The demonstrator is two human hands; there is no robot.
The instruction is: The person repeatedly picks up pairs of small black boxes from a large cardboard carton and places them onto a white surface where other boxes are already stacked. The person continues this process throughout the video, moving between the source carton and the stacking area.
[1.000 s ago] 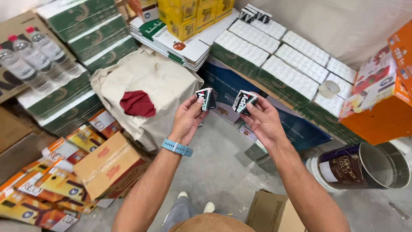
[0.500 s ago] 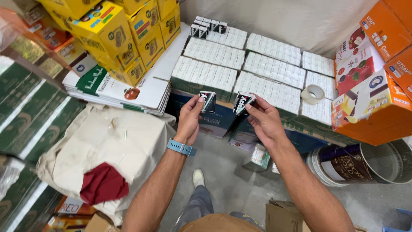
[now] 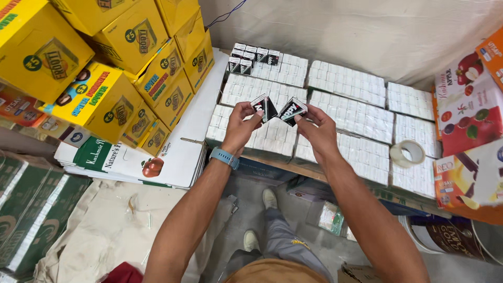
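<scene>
Head view looks down our two bare arms. Our knees and body are mostly hidden under the arms, and only our shoes show on the gray floor. The round tin (image 3: 450, 238) at the lower right is cut off by the edge.

Our left hand (image 3: 241, 128) pinches a small black box (image 3: 263, 107) between thumb and fingers. Our right hand (image 3: 317, 131) pinches another small black box (image 3: 291, 110) the same way. Both hands are shut tight on their boxes, and the two boxes almost touch, tilted toward each other like a little roof. They hang just above the white packs (image 3: 346, 112), which lie flat in neat rows, shiny and wrapped. More little black boxes (image 3: 251, 55) sit at the far corner of the white packs. A roll of clear tape (image 3: 408, 153) rests on the right side of the white packs. Left of the white packs stand yellow cardboard cartons (image 3: 105, 63). Below them is soft, wrinkled cloth (image 3: 115, 230). Our left wrist wears a blue band (image 3: 224, 157).

Half a second ago our hands were lower, at the near edge of the white packs. Now they are farther out over them.
</scene>
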